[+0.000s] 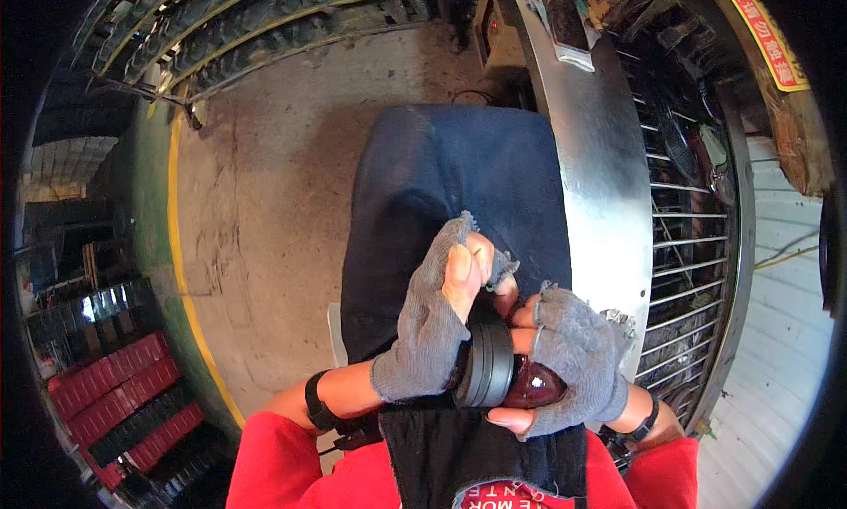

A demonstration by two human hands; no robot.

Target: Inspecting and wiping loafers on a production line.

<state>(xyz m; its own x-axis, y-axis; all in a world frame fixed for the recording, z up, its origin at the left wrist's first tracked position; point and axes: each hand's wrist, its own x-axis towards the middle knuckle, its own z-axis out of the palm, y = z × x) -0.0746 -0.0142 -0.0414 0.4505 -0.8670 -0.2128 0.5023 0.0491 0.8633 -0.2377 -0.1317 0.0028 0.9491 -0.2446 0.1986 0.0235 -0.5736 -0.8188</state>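
Observation:
Both my hands wear grey knit gloves with bare fingertips, and they meet close together in front of my torso, above my lap. My right hand (578, 355) is wrapped round a glossy dark-red rounded piece (536, 384), its thumb along the near side. Against that piece sits a thick black ribbed round part (488, 364); whether the two are joined I cannot tell. My left hand (432, 319) is closed, its fingers curled in just beyond the black part. What its fingertips pinch is hidden.
A dark blue cloth (476, 156) covers my lap. On the right runs a shiny metal bench (609, 183), with a barred metal rack (684, 271) beyond it. Shelving (291, 33) stands at the far left. Red and black ribbed pieces (123, 381) are stacked at the left.

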